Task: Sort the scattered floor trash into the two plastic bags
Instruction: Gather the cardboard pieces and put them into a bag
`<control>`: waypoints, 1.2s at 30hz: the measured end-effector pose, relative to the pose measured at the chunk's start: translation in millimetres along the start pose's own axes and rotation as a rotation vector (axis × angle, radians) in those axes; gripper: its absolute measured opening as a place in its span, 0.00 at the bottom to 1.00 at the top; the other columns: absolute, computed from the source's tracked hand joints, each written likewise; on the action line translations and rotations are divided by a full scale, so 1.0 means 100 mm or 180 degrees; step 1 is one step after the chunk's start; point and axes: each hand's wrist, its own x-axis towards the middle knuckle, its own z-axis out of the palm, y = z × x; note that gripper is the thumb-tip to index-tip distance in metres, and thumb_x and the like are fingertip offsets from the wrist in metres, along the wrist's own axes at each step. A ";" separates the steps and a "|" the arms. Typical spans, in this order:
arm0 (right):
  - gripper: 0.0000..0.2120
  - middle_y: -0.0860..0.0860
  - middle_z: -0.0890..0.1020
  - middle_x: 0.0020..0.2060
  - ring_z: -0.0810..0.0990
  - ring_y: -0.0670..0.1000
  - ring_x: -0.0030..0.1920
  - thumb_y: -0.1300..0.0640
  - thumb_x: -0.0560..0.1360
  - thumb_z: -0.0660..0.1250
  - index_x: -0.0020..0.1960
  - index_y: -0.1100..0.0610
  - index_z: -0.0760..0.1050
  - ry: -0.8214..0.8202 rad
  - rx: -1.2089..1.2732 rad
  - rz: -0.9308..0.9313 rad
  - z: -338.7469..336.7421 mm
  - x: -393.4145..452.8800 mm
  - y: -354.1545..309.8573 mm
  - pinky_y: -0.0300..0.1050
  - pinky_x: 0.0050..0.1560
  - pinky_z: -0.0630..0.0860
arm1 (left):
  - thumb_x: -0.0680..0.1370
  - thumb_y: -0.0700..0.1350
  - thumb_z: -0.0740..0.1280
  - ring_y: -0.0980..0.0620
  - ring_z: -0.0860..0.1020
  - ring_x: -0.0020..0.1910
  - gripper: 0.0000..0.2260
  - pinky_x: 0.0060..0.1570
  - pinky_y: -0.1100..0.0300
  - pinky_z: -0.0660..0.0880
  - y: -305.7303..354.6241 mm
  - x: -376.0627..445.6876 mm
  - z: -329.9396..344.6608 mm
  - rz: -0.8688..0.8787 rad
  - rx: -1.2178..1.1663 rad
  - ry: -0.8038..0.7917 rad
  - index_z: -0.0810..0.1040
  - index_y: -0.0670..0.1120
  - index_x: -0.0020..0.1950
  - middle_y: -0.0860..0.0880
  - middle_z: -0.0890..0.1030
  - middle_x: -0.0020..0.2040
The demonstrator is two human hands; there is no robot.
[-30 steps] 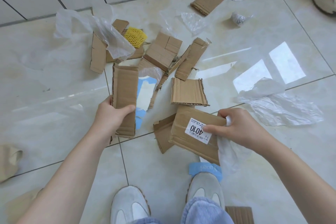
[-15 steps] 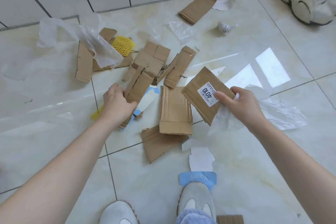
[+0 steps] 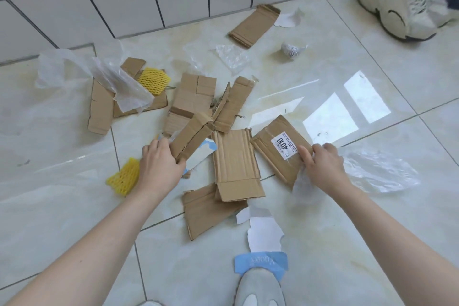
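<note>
Since half a second ago, right hand [image 3: 323, 166] has lowered the labelled cardboard [image 3: 278, 149] toward the floor, fingers pinching it with crumpled plastic film [image 3: 301, 185]. Left hand [image 3: 160, 167] grips a folded cardboard strip [image 3: 191, 135], just left of the ribbed cardboard sheet [image 3: 236, 164].

Labelled cardboard [image 3: 280, 149] right of ridged cardboard [image 3: 236, 164]

Both arms extended forward, low. Left hand [image 3: 160, 167] fingers curled in grip; right hand [image 3: 323, 164] thumb pinching.
</note>
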 end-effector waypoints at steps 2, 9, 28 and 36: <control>0.19 0.58 0.71 0.50 0.70 0.63 0.55 0.40 0.79 0.55 0.39 0.54 0.68 0.0097 0.0182 -0.0069 0.02 0.00 0.00 0.52 0.55 0.66 | 0.73 0.44 0.69 0.39 0.70 0.56 0.12 0.55 0.49 0.68 0.00 -0.04 -0.01 -0.0014 -0.0252 0.0110 0.72 0.40 0.52 0.42 0.73 0.50; 0.23 0.51 0.67 0.25 0.68 0.54 0.31 0.47 0.78 0.63 0.32 0.61 0.64 0.0376 0.0662 -0.0455 0.06 -0.12 -0.20 0.42 0.30 0.63 | 0.73 0.46 0.70 0.46 0.74 0.46 0.11 0.43 0.57 0.67 0.06 -0.21 -0.15 -0.0420 -0.1084 -0.0054 0.71 0.46 0.49 0.47 0.78 0.46; 0.22 0.50 0.62 0.23 0.61 0.50 0.27 0.51 0.73 0.70 0.29 0.61 0.65 0.0080 0.0166 -0.1732 -0.94 -1.03 -0.77 0.41 0.27 0.60 | 0.73 0.41 0.72 0.42 0.82 0.41 0.13 0.25 0.61 0.74 -0.27 -1.05 -1.33 -0.1226 -0.3192 -0.0472 0.78 0.42 0.57 0.43 0.84 0.48; 0.27 0.52 0.56 0.29 0.55 0.48 0.30 0.49 0.73 0.71 0.30 0.60 0.57 0.0312 0.0867 -0.2462 -1.22 -1.83 -1.59 0.43 0.31 0.51 | 0.75 0.39 0.70 0.43 0.82 0.37 0.10 0.24 0.59 0.76 -0.50 -1.63 -2.09 -0.1105 -0.3429 -0.0257 0.79 0.40 0.55 0.41 0.84 0.46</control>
